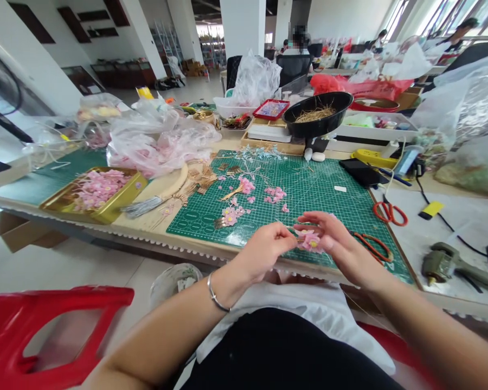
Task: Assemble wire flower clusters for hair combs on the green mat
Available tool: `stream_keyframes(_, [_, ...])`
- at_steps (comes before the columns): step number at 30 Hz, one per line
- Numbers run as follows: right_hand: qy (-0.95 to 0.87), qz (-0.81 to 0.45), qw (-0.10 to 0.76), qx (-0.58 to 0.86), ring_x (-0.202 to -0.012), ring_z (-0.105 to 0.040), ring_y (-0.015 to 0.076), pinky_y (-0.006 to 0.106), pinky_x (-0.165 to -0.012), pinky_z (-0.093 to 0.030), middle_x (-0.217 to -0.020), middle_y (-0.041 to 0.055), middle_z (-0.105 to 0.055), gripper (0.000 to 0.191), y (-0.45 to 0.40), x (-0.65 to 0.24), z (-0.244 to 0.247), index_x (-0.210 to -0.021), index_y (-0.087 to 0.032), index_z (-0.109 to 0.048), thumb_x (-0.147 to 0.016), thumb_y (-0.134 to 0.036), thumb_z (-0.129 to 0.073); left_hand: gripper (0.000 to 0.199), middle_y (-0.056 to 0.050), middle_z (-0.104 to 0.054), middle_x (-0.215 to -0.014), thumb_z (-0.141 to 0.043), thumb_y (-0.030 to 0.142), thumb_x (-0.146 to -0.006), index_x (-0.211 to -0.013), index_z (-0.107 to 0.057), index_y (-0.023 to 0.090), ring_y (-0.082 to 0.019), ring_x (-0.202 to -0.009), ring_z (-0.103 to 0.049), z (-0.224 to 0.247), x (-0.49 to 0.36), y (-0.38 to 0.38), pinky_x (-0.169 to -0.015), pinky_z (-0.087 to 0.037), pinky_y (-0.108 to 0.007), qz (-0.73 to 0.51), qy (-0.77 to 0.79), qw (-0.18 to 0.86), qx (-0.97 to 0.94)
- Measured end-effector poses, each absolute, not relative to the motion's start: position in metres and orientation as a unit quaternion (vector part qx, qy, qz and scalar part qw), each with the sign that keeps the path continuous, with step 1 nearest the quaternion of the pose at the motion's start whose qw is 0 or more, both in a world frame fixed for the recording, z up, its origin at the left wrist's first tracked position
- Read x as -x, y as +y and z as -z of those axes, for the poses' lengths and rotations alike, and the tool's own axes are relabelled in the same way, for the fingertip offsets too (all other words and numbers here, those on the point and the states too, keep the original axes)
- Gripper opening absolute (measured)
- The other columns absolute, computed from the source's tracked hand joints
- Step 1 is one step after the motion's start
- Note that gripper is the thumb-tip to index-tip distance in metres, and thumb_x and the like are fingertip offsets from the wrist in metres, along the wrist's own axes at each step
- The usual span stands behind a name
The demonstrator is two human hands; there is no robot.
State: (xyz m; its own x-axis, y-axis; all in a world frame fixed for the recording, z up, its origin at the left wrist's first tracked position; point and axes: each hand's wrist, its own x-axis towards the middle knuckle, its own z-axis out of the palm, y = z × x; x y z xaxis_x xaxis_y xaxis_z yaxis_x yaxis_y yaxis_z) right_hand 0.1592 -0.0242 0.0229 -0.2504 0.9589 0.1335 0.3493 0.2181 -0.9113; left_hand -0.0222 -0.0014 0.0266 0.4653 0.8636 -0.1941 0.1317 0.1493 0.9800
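A cluster of pink flowers (310, 241) with yellow centres is held low over the front edge of the green cutting mat (329, 189). My left hand (270, 244) pinches its left end between thumb and fingers. From the other side, my right hand (344, 246) has its thumb on the petals and its fingers curved over them. On the mat lie a metal hair comb with pink flowers (230, 216), a pink flower bunch on golden stems (245, 187) and loose pink blossoms (275, 194). Orange-handled scissors (376, 248) rest beside my right hand.
A gold tray (122, 201) of pink flowers stands left, near a grey tassel (142, 206) and plastic bags (158, 141). A black bowl (333, 111) stands behind the mat. Right are a second pair of scissors (390, 212), a black phone (360, 171) and a glue gun (443, 264).
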Motion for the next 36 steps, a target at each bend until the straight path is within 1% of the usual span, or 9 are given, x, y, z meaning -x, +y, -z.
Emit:
stream_keyframes(4, [-0.706, -0.279, 0.424, 0.494, -0.104, -0.056, 0.0238, 0.040, -0.092, -0.046, -0.116, 0.0076, -0.056, 0.041, -0.030, -0.150, -0.011, -0.116, -0.026, -0.051, -0.080, -0.041, -0.063, 0.019, 0.010, -0.026, -0.048, -0.059, 0.027, -0.075, -0.071, -0.042, 0.018, -0.005, -0.043, -0.018, -0.026, 0.016, -0.005, -0.044, -0.011, -0.023, -0.260, 0.382, 0.773, -0.434])
stream_keyframes(6, [-0.640, -0.331, 0.440, 0.536, -0.077, -0.061, 0.0188, 0.034, -0.070, -0.053, -0.101, 0.0059, -0.060, 0.027, -0.031, -0.143, -0.009, -0.102, -0.025, -0.056, -0.082, -0.043, -0.059, 0.017, 0.010, -0.025, -0.049, -0.056, 0.024, -0.075, -0.070, -0.042, 0.018, -0.005, -0.044, -0.017, -0.023, 0.014, -0.007, -0.044, -0.010, -0.023, -0.254, 0.385, 0.774, -0.433])
stream_keyframes(10, [-0.506, -0.481, 0.456, 0.551, -0.043, -0.047, 0.0100, 0.023, -0.037, -0.041, -0.063, -0.0022, -0.053, 0.025, -0.030, -0.132, -0.016, -0.082, -0.022, -0.057, -0.079, -0.046, -0.061, 0.012, 0.009, -0.028, -0.051, -0.050, 0.019, -0.075, -0.068, -0.041, 0.017, -0.005, -0.045, -0.022, -0.019, 0.014, -0.008, -0.044, -0.018, -0.021, -0.257, 0.397, 0.742, -0.475])
stream_keyframes(13, [-0.389, -0.611, 0.449, 0.523, -0.037, -0.039, 0.0068, 0.016, -0.030, -0.028, -0.050, -0.0055, -0.043, 0.028, -0.027, -0.132, -0.020, -0.071, -0.020, -0.053, -0.078, -0.045, -0.063, 0.010, 0.005, -0.041, -0.057, -0.050, 0.022, -0.078, -0.071, -0.046, 0.016, -0.007, -0.051, -0.035, -0.017, 0.019, -0.007, -0.049, -0.028, -0.022, -0.272, 0.416, 0.594, -0.633])
stream_keyframes(17, [-0.258, -0.739, 0.326, 0.530, -0.033, -0.034, 0.0043, 0.014, -0.028, -0.018, -0.045, -0.0026, -0.046, 0.032, -0.023, -0.139, -0.017, -0.063, -0.017, -0.049, -0.078, -0.043, -0.061, 0.020, -0.004, -0.055, -0.064, -0.040, 0.022, -0.086, -0.072, -0.054, 0.016, -0.014, -0.060, -0.047, -0.015, 0.028, -0.006, -0.053, -0.031, -0.028, -0.226, 0.256, 0.221, -0.914])
stream_keyframes(20, [-0.291, -0.726, 0.299, 0.546, -0.033, -0.035, 0.0050, 0.015, -0.029, -0.019, -0.045, -0.0037, -0.045, 0.033, -0.020, -0.143, -0.017, -0.064, -0.018, -0.048, -0.078, -0.045, -0.059, 0.026, -0.008, -0.060, -0.069, -0.035, 0.021, -0.088, -0.077, -0.057, 0.015, -0.018, -0.065, -0.052, -0.015, 0.031, -0.005, -0.056, -0.035, -0.031, -0.191, 0.200, 0.134, -0.952])
stream_keyframes(24, [-0.528, -0.521, 0.339, 0.578, -0.044, -0.043, 0.0081, 0.019, -0.035, -0.030, -0.060, -0.0032, -0.049, 0.033, -0.018, -0.147, -0.023, -0.072, -0.020, -0.053, -0.081, -0.051, -0.056, 0.025, -0.007, -0.062, -0.075, -0.040, 0.034, -0.089, -0.083, -0.055, 0.015, -0.018, -0.072, -0.060, -0.017, 0.029, 0.000, -0.065, -0.045, -0.031, -0.208, 0.376, 0.471, -0.771])
stream_keyframes(28, [-0.690, -0.341, 0.324, 0.550, -0.062, -0.053, 0.0134, 0.025, -0.055, -0.043, -0.071, 0.0008, -0.057, 0.027, -0.021, -0.151, -0.031, -0.076, -0.020, -0.057, -0.086, -0.044, -0.050, 0.033, -0.007, -0.065, -0.074, -0.038, 0.037, -0.089, -0.088, -0.058, 0.010, -0.019, -0.073, -0.066, -0.011, 0.032, 0.010, -0.069, -0.050, -0.032, -0.067, 0.286, 0.862, -0.414])
stream_keyframes(36, [-0.756, -0.277, 0.319, 0.500, -0.075, -0.058, 0.0178, 0.030, -0.070, -0.045, -0.079, 0.0029, -0.063, 0.020, -0.029, -0.157, -0.037, -0.083, -0.022, -0.060, -0.086, -0.041, -0.052, 0.019, 0.004, -0.050, -0.054, -0.062, 0.029, -0.079, -0.081, -0.062, 0.010, -0.011, -0.058, -0.060, -0.003, 0.031, -0.002, -0.079, -0.049, -0.033, -0.108, 0.187, 0.921, -0.324])
